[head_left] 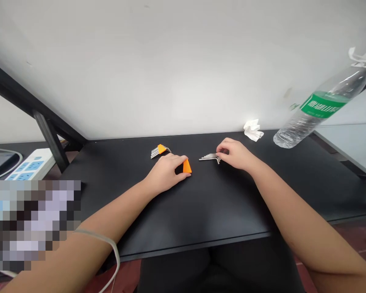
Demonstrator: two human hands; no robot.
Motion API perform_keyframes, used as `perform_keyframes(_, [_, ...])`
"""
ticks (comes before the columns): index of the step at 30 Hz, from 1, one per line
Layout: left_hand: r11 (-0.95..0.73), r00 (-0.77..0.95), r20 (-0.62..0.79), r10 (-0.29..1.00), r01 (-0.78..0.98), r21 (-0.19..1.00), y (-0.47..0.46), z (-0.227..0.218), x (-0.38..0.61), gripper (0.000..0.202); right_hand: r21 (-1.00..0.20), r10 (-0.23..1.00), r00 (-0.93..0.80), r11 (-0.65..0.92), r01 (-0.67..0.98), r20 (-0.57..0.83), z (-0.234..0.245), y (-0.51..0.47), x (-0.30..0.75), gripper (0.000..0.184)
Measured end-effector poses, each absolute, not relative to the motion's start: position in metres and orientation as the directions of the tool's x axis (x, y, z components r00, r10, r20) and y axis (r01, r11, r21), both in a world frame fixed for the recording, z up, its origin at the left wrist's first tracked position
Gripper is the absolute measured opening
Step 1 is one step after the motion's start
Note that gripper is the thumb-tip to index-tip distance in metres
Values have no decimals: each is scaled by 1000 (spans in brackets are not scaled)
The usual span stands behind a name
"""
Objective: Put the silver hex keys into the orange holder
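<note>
My left hand (167, 173) rests on the black desk (201, 203), its fingers curled round an orange plastic holder (187, 166). Just behind it lies a second orange holder (160, 150) with several silver hex keys stuck in it. My right hand (234, 154) sits to the right, fingertips pinched on a loose bunch of silver hex keys (210, 157) that lie flat on the desk.
A crumpled white tissue (252, 130) lies at the back of the desk. A clear water bottle (320, 108) with a green label stands at the back right. A white power strip (30, 165) sits on the left. A white cable crosses my left forearm.
</note>
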State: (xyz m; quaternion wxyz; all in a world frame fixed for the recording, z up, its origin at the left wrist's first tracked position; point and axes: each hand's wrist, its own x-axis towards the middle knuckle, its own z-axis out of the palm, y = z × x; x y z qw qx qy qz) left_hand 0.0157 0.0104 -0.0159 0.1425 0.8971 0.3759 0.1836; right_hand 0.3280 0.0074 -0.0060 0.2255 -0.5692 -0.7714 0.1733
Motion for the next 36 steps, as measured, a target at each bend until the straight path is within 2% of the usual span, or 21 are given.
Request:
perform_keyframes(9, [-640, 621, 208, 755, 631, 438, 4, -9, 20, 30, -550, 867, -460, 483, 682, 190, 1, -21, 283, 7])
perform_keyframes(14, [-667, 644, 225, 731, 608, 430, 0, -9, 22, 38, -651, 865, -492, 431, 624, 101, -2, -27, 264, 7])
perform_keyframes(16, [-678, 657, 216, 722, 611, 409, -1, -8, 23, 38, -606, 846, -525, 469, 642, 98, -4, -25, 267, 5])
perform_keyframes(18, [-675, 659, 199, 726, 626, 391, 0, -8, 22, 37, -512, 846, -519, 502, 697, 123, -5, -20, 277, 8])
perform_keyframes(20, [-661, 650, 181, 738, 645, 384, 1, -8, 20, 38, -430, 894, -426, 441, 788, 136, -6, -15, 292, 11])
perform_keyframes(23, [-639, 632, 170, 756, 656, 401, 3, -10, 18, 40, -350, 935, -347, 349, 869, 70, -5, -10, 311, 13])
perform_keyframes(26, [-619, 611, 179, 771, 653, 436, 4, -11, 17, 37, -323, 942, -334, 328, 888, 38, -5, -9, 316, 15])
perform_keyframes(32, [-588, 568, 205, 797, 652, 478, 6, -14, 16, 37, -289, 937, -344, 347, 892, 61, -6, -9, 308, 16])
perform_keyframes(36, [-597, 574, 207, 792, 657, 460, 7, -14, 16, 37, -243, 938, -347, 333, 911, -17, 0, -14, 301, 14])
